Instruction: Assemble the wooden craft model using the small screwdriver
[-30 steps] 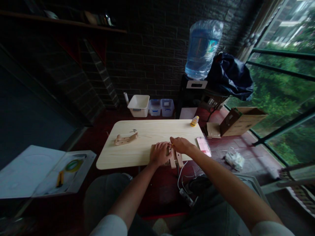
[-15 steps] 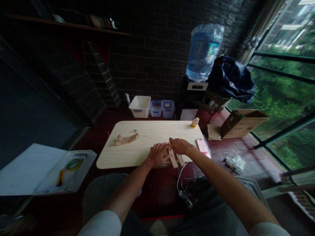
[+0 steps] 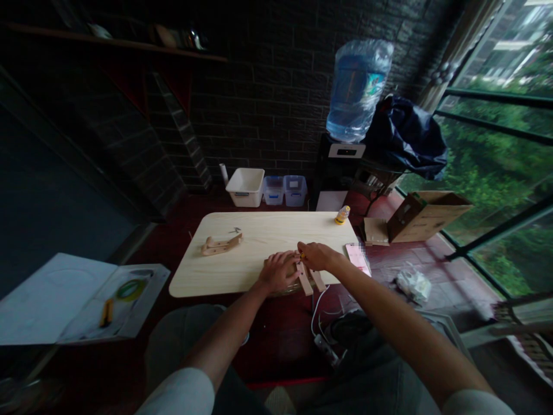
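Note:
My left hand (image 3: 280, 271) lies spread on a round wooden piece at the front edge of the pale table (image 3: 259, 227). Two wooden legs (image 3: 305, 280) stick out from that piece towards me, to the right of the hand. My right hand (image 3: 314, 255) is closed around a small yellow thing (image 3: 302, 255) above the base of the legs; it is too small to name. On the left of the table lie joined wooden parts (image 3: 222, 245), with small dark metal bits (image 3: 234, 230) behind them.
A yellow-capped bottle (image 3: 342, 215) and a pink phone-like item (image 3: 358, 259) are at the table's right. White and clear bins (image 3: 245, 187) stand behind. An open case (image 3: 142, 300) is at left; a carton (image 3: 421, 216), water dispenser (image 3: 345, 151) and power strip (image 3: 326, 349) are at right.
My right hand has turned slightly, and more of the yellow thing shows in it. My left hand stays where it was.

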